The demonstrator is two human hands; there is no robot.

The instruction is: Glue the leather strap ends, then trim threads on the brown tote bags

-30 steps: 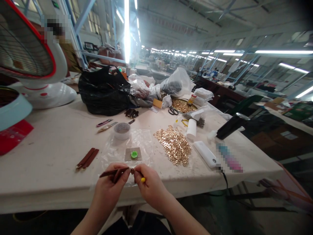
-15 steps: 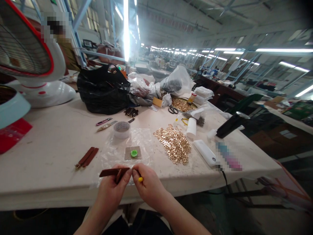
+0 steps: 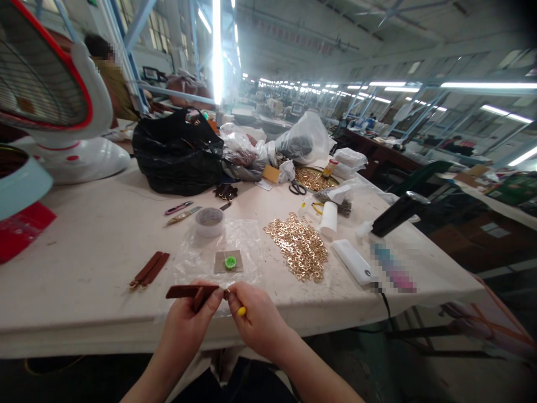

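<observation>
A brown leather strap (image 3: pixel 181 291) is pinched in my left hand (image 3: pixel 187 324), one end sticking out to the left and another part folded down by the thumb. My right hand (image 3: pixel 258 316) is closed beside it, fingertips at the strap's right end, where a small metal piece (image 3: pixel 226 292) shows. Out of the right fist pokes the rounded yellow end of a tool (image 3: pixel 241 311); the rest of it is hidden. Just beyond my hands, a green cap-like dish (image 3: pixel 230 262) sits on a grey square (image 3: pixel 218 263) over a clear plastic sheet (image 3: pixel 193 252).
Two finished-looking brown straps (image 3: pixel 150 270) lie left. To the right spreads a heap of gold-coloured rings (image 3: pixel 300 249), with a white power bank (image 3: pixel 351 262) beyond. A tape roll (image 3: pixel 209 223), scissors (image 3: pixel 297 188), black bag (image 3: pixel 176 154) and fan (image 3: pixel 75 162) stand farther back.
The strap and my left hand have shifted slightly left. A small gap has opened between my fingertips, so the metal piece at the strap's end now shows.
</observation>
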